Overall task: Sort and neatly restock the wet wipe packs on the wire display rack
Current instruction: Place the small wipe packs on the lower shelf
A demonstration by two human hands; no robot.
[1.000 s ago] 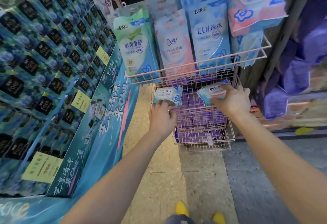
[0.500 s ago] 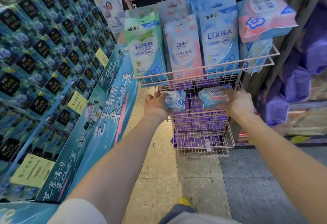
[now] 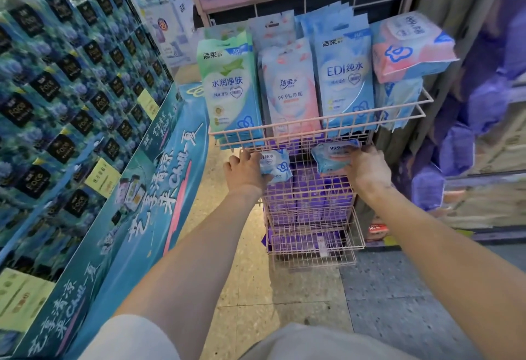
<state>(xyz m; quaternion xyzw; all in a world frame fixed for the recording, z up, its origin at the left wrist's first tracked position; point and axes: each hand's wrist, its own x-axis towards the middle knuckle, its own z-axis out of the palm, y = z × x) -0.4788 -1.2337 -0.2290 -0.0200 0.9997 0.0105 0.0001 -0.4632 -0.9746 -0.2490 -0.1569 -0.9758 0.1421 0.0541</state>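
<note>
A pink wire display rack (image 3: 318, 132) stands ahead with three tiers. Its top basket holds upright wet wipe packs: green (image 3: 229, 89), pink-white (image 3: 290, 89), blue EDI (image 3: 345, 81), and a bulky pink-blue pack (image 3: 410, 46) lying on top at the right. My left hand (image 3: 244, 172) grips a small blue-white wipe pack (image 3: 274, 164) at the left front of the middle tier. My right hand (image 3: 367, 167) holds a small blue pack marked 99.9 (image 3: 331, 156) against the middle tier's right front. Purple packs (image 3: 307, 197) fill the lower baskets.
A tall stack of dark blue tissue boxes (image 3: 71, 89) with a teal banner (image 3: 159, 189) lines the left side. Purple bagged goods (image 3: 484, 109) sit on shelving at the right. Speckled floor (image 3: 284, 297) lies between me and the rack.
Both hands have moved closer in to the middle tier with their small packs. The camera has moved nearer the rack, and the left pack now sits against the wire front.
</note>
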